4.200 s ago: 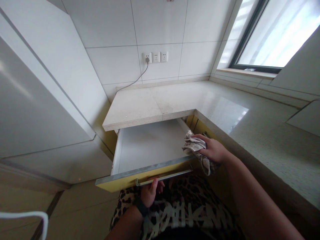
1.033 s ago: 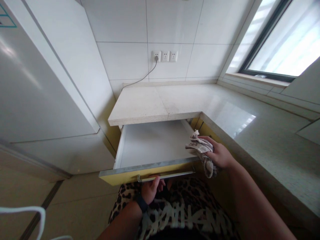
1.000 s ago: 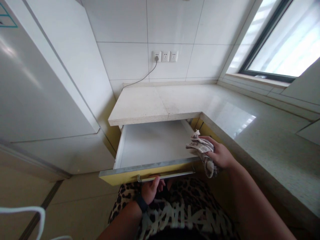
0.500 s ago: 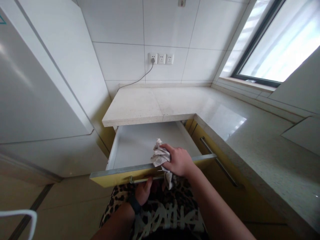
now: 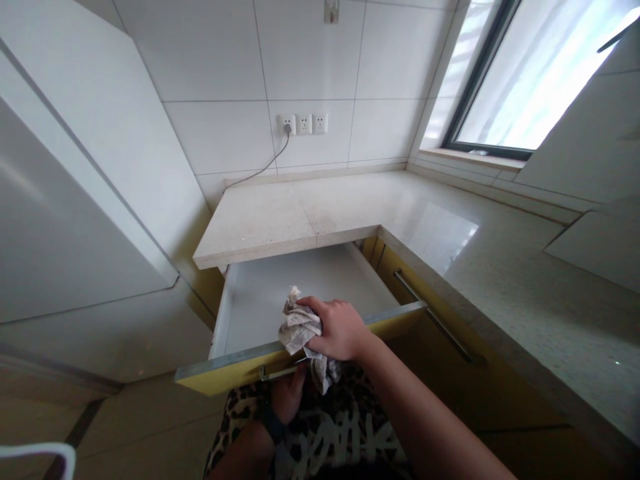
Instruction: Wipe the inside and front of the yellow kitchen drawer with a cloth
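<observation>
1. The right hand (image 5: 340, 331) has its thumb and fingers clamped on a crumpled, off-white and grey-brown patterned cloth (image 5: 300, 327)
2. From these fingers the cloth bunches to the left, its long axis slanting from above the drawer's inside, past the thumb, down over the front toward the person; whether it presses on the rim I cannot tell
3. Under the right hand, running left to right, is the straight, grey-edged front rim (image 5: 225, 362) of a pulled-out white box-shaped drawer (image 5: 255, 300), its smooth, pale floor stretching away beyond the fingertips
4. The left hand (image 5: 289, 397), just below and left of the cloth's hanging end, is at a slim, shiny metal bar handle (image 5: 277, 373) on the flat yellow front panel (image 5: 215, 379); its fingers are mostly hidden and dark, so I cannot tell whether they close on the bar
5. Ahead of the right fingers, beyond the drawer, lies a pale, speckled, stone-like countertop (image 5: 260, 213); to their right, a long metal pull (image 5: 440, 323) crosses a yellow cabinet front (image 5: 425, 360)
</observation>
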{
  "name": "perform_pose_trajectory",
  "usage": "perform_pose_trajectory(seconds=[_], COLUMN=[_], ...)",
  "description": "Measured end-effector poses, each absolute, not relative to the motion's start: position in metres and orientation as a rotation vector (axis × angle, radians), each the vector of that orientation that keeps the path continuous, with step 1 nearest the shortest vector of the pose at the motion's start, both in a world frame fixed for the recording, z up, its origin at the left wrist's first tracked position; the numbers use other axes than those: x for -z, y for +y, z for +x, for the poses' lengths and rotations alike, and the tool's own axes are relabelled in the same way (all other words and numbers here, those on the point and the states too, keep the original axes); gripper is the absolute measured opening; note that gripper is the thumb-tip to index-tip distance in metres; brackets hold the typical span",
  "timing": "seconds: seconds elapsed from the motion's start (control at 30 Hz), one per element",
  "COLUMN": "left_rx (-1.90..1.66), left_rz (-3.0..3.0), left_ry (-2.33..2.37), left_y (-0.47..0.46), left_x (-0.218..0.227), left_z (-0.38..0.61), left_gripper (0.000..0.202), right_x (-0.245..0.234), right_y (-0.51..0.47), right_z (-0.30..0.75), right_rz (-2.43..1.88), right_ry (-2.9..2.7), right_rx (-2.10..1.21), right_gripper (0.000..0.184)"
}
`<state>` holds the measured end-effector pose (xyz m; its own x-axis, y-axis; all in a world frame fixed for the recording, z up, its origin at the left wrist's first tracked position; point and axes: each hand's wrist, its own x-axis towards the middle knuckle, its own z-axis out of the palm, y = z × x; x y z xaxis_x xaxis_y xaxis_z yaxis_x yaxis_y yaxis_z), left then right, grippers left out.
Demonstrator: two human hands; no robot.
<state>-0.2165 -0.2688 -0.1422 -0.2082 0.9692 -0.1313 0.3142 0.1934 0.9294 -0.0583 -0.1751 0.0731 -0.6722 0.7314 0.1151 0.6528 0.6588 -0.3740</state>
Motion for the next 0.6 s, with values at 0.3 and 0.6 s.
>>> perform_pose_trajectory(seconds=[0.3,0.6], left_rx=[-1.066,-1.067], left_rz=[1.253,1.193], left_ry=[1.645,1.616], left_y=[-0.2669,-0.2679], left_x=[0.1485,0.1425], left_z=[-0.2167,-0.2162], left_gripper=[0.064,0.070], right_x=[-0.0712,-0.0696], right_y=[-0.1744,-0.1736], right_z=[-0.0572,-0.0566], right_rz=[-1.059,-1.045], right_ry=[-2.616,-2.615], right_rx=[-0.436,-0.440], right_gripper=[0.067,0.067])
